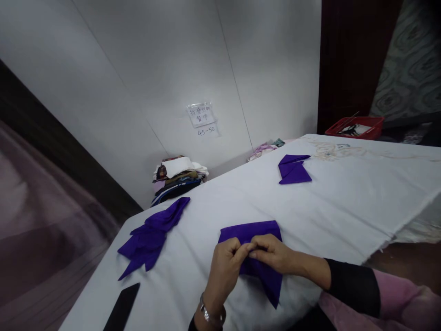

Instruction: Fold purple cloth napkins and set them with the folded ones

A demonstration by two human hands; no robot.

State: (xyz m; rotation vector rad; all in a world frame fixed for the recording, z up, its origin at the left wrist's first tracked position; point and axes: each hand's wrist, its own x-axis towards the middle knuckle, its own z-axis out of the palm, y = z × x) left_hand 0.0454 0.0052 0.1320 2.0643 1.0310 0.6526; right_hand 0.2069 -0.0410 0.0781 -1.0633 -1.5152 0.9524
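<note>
On a white-covered table (344, 197), a purple cloth (257, 229) is pinched near its middle, as I view it from my remote post.
The cloth lies in front of the wearer, its far edge spread and one corner pointing toward the near side; the left hand (224, 263) and right hand (272, 252) meet over it, thumbs and fingertips narrowed on a small gather, mostly hidden from me. I'd advise level, even pinches, a crisp crease and a straight far edge; soft fabric would likely slip if either grip loosened.
</note>
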